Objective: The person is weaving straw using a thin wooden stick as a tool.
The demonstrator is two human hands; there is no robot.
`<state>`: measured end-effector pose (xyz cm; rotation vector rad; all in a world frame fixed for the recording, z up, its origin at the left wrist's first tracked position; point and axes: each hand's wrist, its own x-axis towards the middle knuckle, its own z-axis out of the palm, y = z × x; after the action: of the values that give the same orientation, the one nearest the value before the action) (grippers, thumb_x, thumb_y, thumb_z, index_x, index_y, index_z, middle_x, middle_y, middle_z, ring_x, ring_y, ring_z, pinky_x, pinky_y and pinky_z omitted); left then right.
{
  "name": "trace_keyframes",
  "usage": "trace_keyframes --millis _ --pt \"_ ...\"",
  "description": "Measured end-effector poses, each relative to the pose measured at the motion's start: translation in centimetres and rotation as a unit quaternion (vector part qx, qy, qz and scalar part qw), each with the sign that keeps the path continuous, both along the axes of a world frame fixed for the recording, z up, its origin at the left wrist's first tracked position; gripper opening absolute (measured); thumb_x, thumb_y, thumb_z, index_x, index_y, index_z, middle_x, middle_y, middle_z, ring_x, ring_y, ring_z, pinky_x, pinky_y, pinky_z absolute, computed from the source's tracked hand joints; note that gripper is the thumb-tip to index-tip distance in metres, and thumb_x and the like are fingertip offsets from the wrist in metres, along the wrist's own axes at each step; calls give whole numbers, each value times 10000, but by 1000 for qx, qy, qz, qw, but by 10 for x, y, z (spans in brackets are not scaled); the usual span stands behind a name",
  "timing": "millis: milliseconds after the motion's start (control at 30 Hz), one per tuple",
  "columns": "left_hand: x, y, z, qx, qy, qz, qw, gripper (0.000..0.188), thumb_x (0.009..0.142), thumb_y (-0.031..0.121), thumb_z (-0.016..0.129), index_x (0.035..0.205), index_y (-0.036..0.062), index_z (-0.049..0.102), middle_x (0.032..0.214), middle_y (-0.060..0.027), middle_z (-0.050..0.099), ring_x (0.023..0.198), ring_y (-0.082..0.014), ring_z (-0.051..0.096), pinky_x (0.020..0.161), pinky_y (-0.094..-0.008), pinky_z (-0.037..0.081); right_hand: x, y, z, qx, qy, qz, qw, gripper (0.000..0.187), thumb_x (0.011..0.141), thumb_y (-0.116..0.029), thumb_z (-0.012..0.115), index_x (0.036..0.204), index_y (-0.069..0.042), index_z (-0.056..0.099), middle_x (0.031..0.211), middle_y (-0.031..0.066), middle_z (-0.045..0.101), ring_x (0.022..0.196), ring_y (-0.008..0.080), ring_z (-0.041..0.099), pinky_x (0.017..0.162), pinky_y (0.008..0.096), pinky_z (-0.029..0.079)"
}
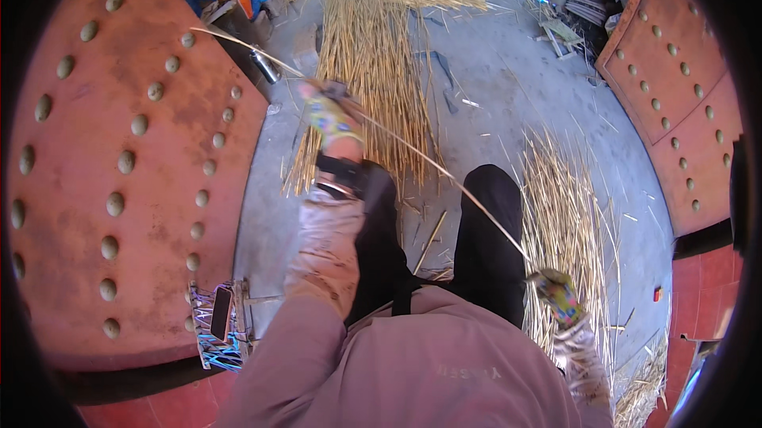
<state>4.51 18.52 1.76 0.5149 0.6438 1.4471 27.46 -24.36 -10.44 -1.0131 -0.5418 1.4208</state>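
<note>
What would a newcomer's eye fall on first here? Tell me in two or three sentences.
First, the long thin straw stalk stretched across the middle, held between the gloved left hand and the gloved right hand. Next, the big sheaf of straw lying on the grey floor ahead of the person's knees. Then the rust-red studded doors, one far left, one upper right.

Straw pile [373,55] ahead, bundle [563,222] rightward

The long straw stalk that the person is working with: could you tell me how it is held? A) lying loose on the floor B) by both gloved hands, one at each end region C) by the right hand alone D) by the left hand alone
B: the straw stalk runs from the gloved left hand down to the gloved right hand, each gripping it above the concrete floor.
</note>
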Motion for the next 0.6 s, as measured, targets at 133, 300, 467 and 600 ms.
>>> trace_keyframes --millis 133,300,467,600 --pt "-37 18 14 -25 32 112 993 521 723 636 379 645 123 419 504 -7 416 290 -110 268 267 -219 185 39 -113 -51 -23 -203 -198 959 187 752 14 449 911 47 541 664 114 550 436 97 471 354 165 356" --pt "-36 6 -8 -59 49 39 996 466 749 610 367 612 169 428 517 17 434 364 -109 364 310 -215 267 103 -202 -137 -187 -259 -297 900 151 738 36 429 848 40 532 687 108 530 522 133 478 419 195 362" --pt "-64 26 -10 -26 -47 23 998 383 757 557 421 611 203 409 530 53 418 371 -63 312 329 -171 270 221 -288 -164 -228 -174 -306 908 154 757 -125 513 851 -13 562 761 98 591 587 190 557 503 285 442" --pt "-74 30 0 -73 -83 36 993 348 791 492 423 604 199 408 528 51 425 344 -57 308 321 -161 275 227 -331 -143 -358 -332 -296 821 158 754 -153 529 841 -29 575 769 100 598 573 176 562 508 267 444"
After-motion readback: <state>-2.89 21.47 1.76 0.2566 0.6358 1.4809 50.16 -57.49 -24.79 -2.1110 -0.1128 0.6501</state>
